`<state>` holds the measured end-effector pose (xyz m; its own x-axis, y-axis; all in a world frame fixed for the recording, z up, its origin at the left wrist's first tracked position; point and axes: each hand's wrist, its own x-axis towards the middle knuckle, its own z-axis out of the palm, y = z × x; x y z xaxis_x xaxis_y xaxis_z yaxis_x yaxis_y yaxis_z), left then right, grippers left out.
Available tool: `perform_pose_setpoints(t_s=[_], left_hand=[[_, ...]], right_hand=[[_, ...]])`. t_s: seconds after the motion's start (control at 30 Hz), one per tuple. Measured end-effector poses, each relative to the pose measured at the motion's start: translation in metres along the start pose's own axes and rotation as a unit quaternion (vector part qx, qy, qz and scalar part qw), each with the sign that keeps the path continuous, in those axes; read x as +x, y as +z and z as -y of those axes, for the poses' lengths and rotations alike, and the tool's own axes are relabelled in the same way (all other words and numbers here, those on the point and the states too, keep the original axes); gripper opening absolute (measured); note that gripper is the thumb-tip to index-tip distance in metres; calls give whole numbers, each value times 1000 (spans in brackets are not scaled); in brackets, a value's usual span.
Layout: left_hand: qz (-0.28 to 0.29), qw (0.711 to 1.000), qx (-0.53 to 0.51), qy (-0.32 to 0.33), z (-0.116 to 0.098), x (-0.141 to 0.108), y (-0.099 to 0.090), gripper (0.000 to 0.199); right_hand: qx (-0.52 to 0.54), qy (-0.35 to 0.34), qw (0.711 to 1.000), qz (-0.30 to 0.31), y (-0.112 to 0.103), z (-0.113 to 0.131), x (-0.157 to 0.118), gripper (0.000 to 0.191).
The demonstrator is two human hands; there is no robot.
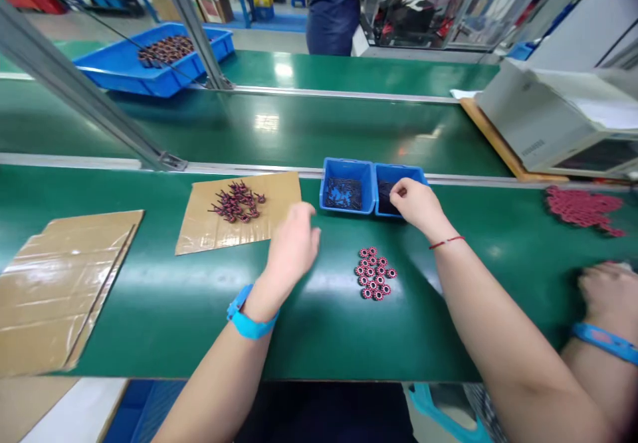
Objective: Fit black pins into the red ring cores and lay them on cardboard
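Right hand dips pinched fingertips into the right blue bin of dark parts, left hand hovers loosely curled, empty, above the worktop near the cardboard.

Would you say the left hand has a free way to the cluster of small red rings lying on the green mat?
Probably yes: the left hand hovers empty just left of the red rings, with only bare green mat between them.

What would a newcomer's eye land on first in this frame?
Probably the right hand reaching into the right blue bin at the bench's back edge, with a cluster of small red rings on the green mat just in front. The left hand hovers beside a cardboard sheet bearing dark wound parts.
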<state>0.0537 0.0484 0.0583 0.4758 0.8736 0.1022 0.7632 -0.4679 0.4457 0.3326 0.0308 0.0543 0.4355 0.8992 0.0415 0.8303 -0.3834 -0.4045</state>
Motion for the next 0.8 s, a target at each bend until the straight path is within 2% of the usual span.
perform_pose_setpoints(t_s=[0.03,0.1,0.17,0.33,0.43,0.5,0.6,0.67,0.73,0.8], left_hand=[[85,994,-39,59,-6,-5,5,23],[228,959,-81,148,-16,-13,16,24],[280,939,-80,185,-22,-19,28,29],[244,951,-91,169,-31,-19,46,14],[213,946,-224,97,-30,-13,45,10],[186,909,-373,24,-29,-10,42,10],[159,803,-572,-49,-30,-10,38,19],[154,751,-638,-70,-32,-12,36,23],[151,734,-659,-73,-35,-15,37,23],[148,737,-656,-71,-37,-17,37,20]], right_hand=[[19,-3,1000,-7,-2,-1,-5,15],[54,-15,998,-8,-7,-2,-17,14],[95,-36,995,9,-10,-3,-32,13],[216,-105,969,54,-11,-2,-62,11],[214,-128,967,59,-11,3,-73,10],[167,-160,971,66,-10,9,-80,10],[60,-231,967,88,-7,18,-91,13],[7,-273,957,98,-4,24,-97,16],[-5,-296,950,100,-3,27,-102,18],[32,-298,948,102,-3,29,-104,19]])
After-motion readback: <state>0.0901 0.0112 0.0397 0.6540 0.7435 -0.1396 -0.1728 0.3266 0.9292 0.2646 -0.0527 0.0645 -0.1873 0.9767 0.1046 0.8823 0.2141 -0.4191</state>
